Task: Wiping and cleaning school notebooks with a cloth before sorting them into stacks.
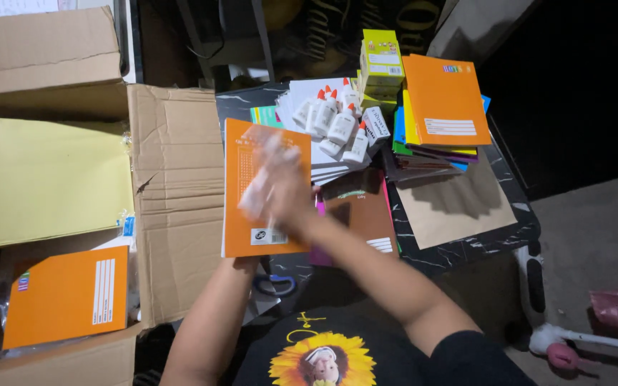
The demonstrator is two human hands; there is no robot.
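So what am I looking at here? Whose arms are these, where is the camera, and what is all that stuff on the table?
There is no machine here: a person wears a camera on the head, so you look down along their own two arms. The left hand holds an orange exercise book from below. The right hand lies across its cover, blurred by motion. On the dark marbled table lie small white glue bottles with red caps, a stack of coloured notebooks and a brown envelope. To the left stands an open cardboard box with another orange book inside.
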